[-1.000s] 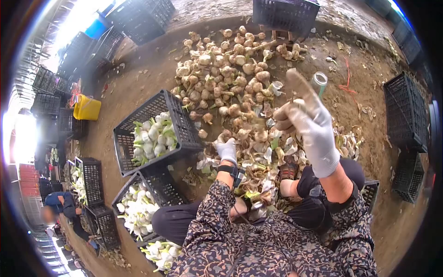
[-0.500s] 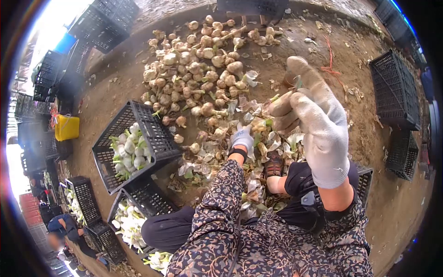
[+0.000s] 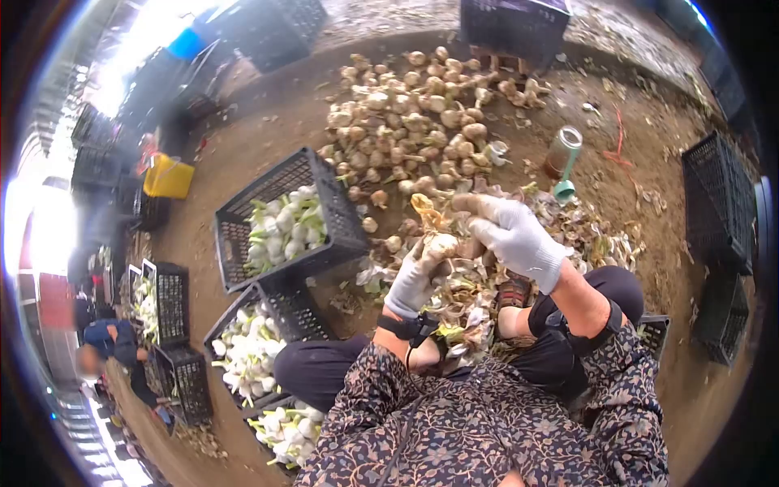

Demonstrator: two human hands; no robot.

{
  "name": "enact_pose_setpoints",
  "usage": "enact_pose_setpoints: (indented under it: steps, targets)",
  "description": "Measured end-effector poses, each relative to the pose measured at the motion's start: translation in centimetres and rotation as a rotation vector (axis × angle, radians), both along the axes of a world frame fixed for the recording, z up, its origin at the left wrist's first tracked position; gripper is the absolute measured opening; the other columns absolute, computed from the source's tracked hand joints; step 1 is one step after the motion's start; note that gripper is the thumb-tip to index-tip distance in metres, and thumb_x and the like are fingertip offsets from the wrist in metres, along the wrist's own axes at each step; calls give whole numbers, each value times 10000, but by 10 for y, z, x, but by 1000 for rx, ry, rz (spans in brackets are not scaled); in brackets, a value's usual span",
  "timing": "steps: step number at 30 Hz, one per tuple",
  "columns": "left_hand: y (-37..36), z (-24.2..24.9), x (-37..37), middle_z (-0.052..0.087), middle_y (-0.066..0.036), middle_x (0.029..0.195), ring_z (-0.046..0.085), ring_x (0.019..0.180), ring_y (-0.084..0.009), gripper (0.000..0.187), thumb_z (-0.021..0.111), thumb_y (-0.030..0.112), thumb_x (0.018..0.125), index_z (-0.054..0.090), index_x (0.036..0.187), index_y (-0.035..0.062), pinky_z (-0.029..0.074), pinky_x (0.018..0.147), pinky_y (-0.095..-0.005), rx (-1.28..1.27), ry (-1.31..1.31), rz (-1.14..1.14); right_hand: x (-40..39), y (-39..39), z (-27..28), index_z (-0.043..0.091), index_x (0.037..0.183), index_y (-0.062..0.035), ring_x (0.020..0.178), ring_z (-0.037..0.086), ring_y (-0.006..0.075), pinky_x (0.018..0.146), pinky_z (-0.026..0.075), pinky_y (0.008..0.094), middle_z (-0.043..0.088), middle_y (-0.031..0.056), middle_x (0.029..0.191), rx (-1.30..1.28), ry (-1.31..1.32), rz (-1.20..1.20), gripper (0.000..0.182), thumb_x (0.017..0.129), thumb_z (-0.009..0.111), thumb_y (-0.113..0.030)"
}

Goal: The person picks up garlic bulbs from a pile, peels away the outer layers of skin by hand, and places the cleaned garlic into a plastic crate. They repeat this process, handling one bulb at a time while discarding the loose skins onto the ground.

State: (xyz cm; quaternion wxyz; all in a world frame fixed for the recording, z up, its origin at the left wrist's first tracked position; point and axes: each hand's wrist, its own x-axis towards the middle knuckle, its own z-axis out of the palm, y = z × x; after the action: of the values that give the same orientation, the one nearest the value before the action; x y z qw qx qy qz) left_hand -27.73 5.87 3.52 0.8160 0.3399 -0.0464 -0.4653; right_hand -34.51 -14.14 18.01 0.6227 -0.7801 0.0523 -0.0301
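Note:
I sit on the dirt floor wearing white work gloves. My left hand (image 3: pixel 412 280) holds a muddy garlic bulb (image 3: pixel 442 243) in front of me. My right hand (image 3: pixel 511 235) is on the same bulb and grips its dry outer skin (image 3: pixel 428 211). Peeled skins and stalks (image 3: pixel 471 304) lie heaped around my feet. A large pile of unpeeled garlic bulbs (image 3: pixel 414 122) lies beyond my hands. To my left a tilted black crate (image 3: pixel 243 235) holds cleaned white bulbs.
More black crates of white bulbs (image 3: pixel 243 349) stand at my left knee. A jar with a green lid (image 3: pixel 561 152) lies on the ground to the right. Empty black crates (image 3: pixel 718 203) line the right side and the back. Another person (image 3: pixel 105 345) crouches far left near a yellow container (image 3: pixel 168 178).
My right hand has come down from its raised position and met my left hand. My left hand has lifted a bulb from the litter. The jar is uncovered again.

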Motion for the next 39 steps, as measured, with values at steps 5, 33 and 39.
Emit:
enact_pose_setpoints:
  steps: [5,33,39]
  targets:
    - [44,81,-27,606,-68,1208,603,1016,-111,808,719,46,797,309,1493,9,490,915,-260,313,-456,181,-5,39,14,559,1321,-43,535,582,79,488,483,226,640,22,673,238,414,229,384,947,521,-125]
    - [101,143,-91,621,-199,1218,638,1063,-216,1048,792,136,718,141,1520,-38,505,905,-313,526,-1024,293,-48,110,-2,715,1011,2,748,591,54,682,486,227,695,-8,846,378,104,180,173,888,700,-119]
    - [97,106,-75,632,-37,890,550,607,-136,796,299,741,921,504,1336,94,401,465,-210,-128,123,-19,-61,117,-13,718,973,13,710,567,39,618,468,211,667,-35,800,522,23,-29,128,906,672,-86]
